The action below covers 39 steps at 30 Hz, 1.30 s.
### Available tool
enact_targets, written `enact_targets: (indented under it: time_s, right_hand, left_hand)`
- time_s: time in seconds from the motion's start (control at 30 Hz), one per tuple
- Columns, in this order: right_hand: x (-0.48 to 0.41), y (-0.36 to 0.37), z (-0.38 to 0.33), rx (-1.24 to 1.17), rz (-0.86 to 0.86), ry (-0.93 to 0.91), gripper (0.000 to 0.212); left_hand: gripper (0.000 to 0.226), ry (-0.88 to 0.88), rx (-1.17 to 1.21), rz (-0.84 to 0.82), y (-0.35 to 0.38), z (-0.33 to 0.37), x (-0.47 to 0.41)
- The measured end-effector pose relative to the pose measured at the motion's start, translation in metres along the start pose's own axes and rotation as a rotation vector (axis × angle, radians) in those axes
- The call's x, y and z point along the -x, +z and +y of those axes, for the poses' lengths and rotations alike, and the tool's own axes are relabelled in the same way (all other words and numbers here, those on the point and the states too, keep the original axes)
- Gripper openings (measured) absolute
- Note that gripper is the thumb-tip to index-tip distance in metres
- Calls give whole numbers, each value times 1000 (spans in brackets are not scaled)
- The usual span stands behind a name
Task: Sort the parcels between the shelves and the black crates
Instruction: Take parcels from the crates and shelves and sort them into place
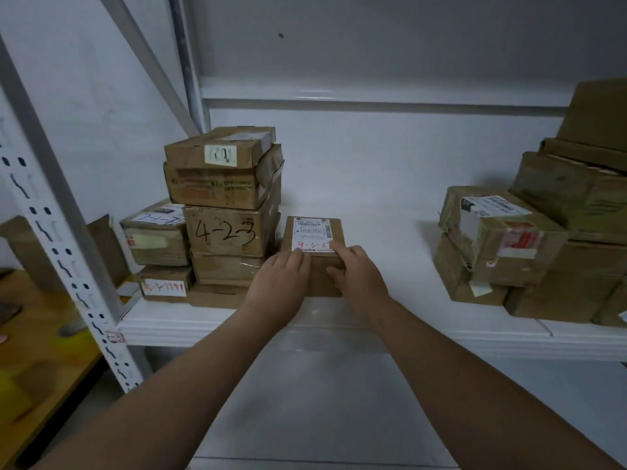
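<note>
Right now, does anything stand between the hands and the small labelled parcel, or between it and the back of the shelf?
Nothing visible. The left hand and right hand hold the small parcel at its near edge. Behind it the shelf is bare; the stack of boxes stands close on its left only.

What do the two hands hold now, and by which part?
Both hands hold the small labelled parcel on the shelf by its near top edge: the left hand at the left corner, the right hand at the right corner.
</note>
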State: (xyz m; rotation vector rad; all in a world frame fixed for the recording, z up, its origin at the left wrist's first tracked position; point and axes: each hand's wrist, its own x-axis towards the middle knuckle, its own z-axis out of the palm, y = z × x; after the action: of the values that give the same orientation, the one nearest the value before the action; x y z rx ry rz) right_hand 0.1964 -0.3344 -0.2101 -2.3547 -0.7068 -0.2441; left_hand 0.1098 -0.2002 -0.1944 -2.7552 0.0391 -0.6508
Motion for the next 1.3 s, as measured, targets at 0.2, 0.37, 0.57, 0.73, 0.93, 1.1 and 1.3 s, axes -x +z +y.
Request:
enact_targets:
  time_s: [0.2, 0.37, 0.57, 0.73, 0.93, 1.1, 1.3]
  right_hand:
    - [-3, -9, 0, 83, -135, 5, 67]
    - [29, -36, 5, 122, 82, -60, 46]
    - [72, -94, 40, -8, 271, -177, 24]
    - [107, -136, 75, 55, 391, -116, 21]
    - [119, -184, 107, 27, 579, 112, 37]
    - [107, -185, 122, 41, 463, 202, 74]
    - [87, -155, 114, 144, 509, 284, 97]
  left_hand:
    - [37, -60, 60, -72, 0, -1, -15]
    - [44, -34, 183, 9, -8, 4, -16]
    - [47, 88, 494, 177, -29, 42, -29]
    - [63, 222, 604, 250, -45, 107, -52]
    - [72, 154, 1104, 85, -54, 174, -93]
    - [51, 68, 1358, -54, -50, 192, -105]
    - [39, -16, 1424, 5, -47, 194, -102]
